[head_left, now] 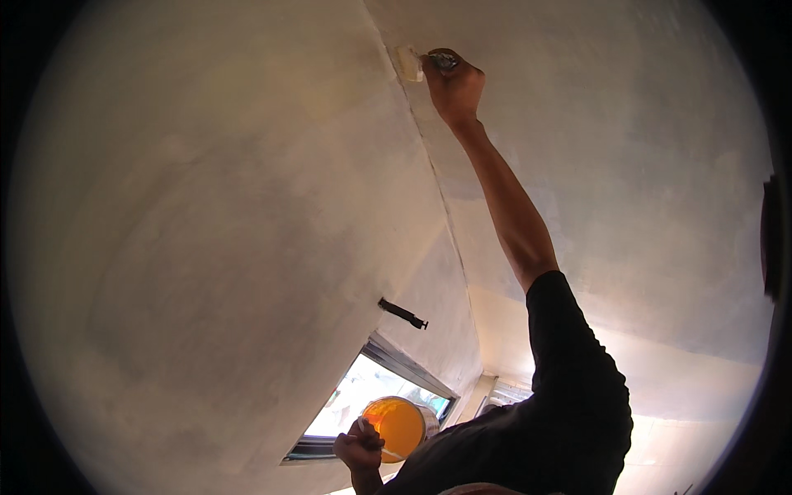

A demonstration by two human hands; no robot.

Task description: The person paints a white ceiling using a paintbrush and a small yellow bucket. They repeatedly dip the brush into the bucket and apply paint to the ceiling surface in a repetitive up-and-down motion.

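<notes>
Lowest in the head view, and closest in, a black sleeve (569, 388) fills the lower right, covering the shoulder and upper part of the raised arm. Just left of it, near the bottom edge, the left hand (360, 450) is curled closed around the rim or handle of a small orange bucket (399, 426); which of the 2 it grips is too dim to tell. The bucket tilts so that its orange side faces the camera, and it sits in front of a bright window (363, 396) with a dark frame.

Above the window, a short dark metal bracket (403, 313) sticks out of the wall (206, 247), which is pale, unevenly shaded and takes up the whole left half of the picture.

From the sleeve the bare forearm runs up and leftward to the right hand (454, 87), high in the frame. That hand is shut tight on the handle of a paintbrush (425, 63), fingers wrapped fully around it. The brush has a metal band and pale bristles, and the bristles press flat against the surface right at the seam where the wall meets the ceiling (627, 140). The ceiling spreads over the right half, pale with patchy greyer areas. At the far right rim a dark object is cut off and cannot be made out.
</notes>
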